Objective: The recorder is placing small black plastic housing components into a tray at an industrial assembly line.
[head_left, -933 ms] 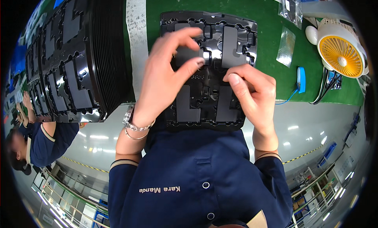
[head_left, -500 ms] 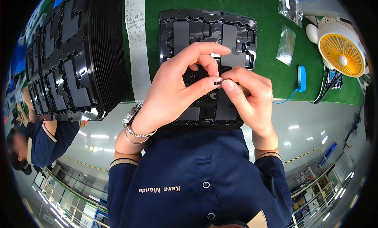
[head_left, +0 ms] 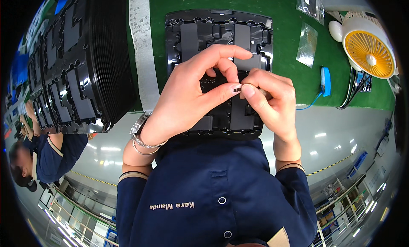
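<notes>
My left hand point(head_left: 194, 87) is over the black plastic tray point(head_left: 219, 14), its thumb and a fingertip pressed together and the index finger bent above them. Several tiny black rectangles point(head_left: 237, 89) sit in a row at the left thumb tip, seemingly on a small strip; what they are attached to is too small to tell. My right hand point(head_left: 270, 98) touches the left fingertips, thumb and index finger pinched at the end of that row. What lies inside the right pinch is hidden. Flat dark-grey pieces point(head_left: 189, 41) fill pockets of the tray.
At left rises a tall stack of black trays point(head_left: 115, 55). A written-on white strip point(head_left: 142, 46) runs along the green table point(head_left: 285, 42). At right are a clear plastic bag point(head_left: 306, 44), a blue device with a cord point(head_left: 325, 81) and a yellow-white fan point(head_left: 370, 54). Another person point(head_left: 47, 157) works at far left.
Both hands keep nearly the same pose, the right fingers shifting slightly against the left thumb tip. The tray and table appear a little farther left in the picture.
</notes>
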`<action>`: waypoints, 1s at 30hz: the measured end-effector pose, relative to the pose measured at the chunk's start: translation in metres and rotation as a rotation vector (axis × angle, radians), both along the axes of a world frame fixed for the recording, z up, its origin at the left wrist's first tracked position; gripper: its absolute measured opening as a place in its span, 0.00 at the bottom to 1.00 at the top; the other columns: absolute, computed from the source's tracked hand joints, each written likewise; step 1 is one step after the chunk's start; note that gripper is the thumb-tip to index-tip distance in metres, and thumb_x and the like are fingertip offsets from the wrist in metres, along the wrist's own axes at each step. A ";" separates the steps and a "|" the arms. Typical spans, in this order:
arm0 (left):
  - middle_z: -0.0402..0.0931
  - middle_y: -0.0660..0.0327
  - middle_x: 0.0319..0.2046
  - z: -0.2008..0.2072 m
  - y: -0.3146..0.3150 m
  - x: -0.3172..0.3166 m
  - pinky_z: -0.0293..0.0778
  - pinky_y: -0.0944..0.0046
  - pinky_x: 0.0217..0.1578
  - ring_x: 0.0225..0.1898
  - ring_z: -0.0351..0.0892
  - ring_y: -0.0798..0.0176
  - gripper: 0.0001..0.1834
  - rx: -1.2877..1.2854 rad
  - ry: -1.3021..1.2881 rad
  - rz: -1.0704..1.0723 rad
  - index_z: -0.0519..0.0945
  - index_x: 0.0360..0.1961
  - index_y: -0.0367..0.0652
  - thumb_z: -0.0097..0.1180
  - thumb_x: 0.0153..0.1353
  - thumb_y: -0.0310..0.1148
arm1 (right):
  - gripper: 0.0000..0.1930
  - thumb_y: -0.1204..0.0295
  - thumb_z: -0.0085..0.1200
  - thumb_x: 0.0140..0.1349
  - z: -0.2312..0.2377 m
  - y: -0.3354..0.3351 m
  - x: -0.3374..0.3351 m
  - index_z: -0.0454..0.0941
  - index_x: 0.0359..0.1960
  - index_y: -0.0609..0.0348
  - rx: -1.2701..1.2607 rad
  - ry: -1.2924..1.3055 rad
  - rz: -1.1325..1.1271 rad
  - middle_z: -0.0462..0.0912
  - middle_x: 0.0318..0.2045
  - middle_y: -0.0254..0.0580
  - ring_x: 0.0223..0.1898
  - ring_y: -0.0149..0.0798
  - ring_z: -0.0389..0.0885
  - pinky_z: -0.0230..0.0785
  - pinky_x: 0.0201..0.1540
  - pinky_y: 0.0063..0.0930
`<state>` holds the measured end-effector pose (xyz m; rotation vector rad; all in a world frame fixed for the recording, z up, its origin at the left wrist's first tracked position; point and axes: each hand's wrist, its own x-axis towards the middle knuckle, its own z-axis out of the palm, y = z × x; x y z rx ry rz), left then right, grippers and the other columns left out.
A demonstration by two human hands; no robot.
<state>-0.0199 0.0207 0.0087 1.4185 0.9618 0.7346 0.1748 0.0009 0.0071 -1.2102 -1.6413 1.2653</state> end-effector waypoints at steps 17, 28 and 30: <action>0.73 0.61 0.37 -0.050 0.036 0.039 0.69 0.58 0.45 0.43 0.71 0.55 0.17 0.783 0.668 0.123 0.80 0.49 0.47 0.59 0.58 0.28 | 0.07 0.76 0.57 0.57 -0.002 -0.001 0.025 0.77 0.24 0.65 0.119 0.022 -0.232 0.74 0.18 0.33 0.19 0.26 0.67 0.56 0.22 0.22; 0.74 0.61 0.32 -0.050 0.046 0.046 0.71 0.63 0.37 0.34 0.73 0.64 0.18 0.553 0.462 0.116 0.78 0.51 0.48 0.60 0.58 0.28 | 0.09 0.74 0.55 0.62 -0.004 -0.010 0.030 0.77 0.25 0.65 0.019 0.014 -0.279 0.76 0.20 0.33 0.20 0.24 0.67 0.57 0.23 0.20; 0.76 0.62 0.26 -0.028 0.036 0.044 0.71 0.68 0.31 0.27 0.73 0.70 0.18 0.049 0.281 0.034 0.78 0.52 0.47 0.60 0.59 0.27 | 0.09 0.74 0.55 0.62 -0.002 -0.009 0.031 0.77 0.25 0.65 -0.009 0.000 -0.297 0.76 0.20 0.33 0.21 0.24 0.67 0.57 0.23 0.20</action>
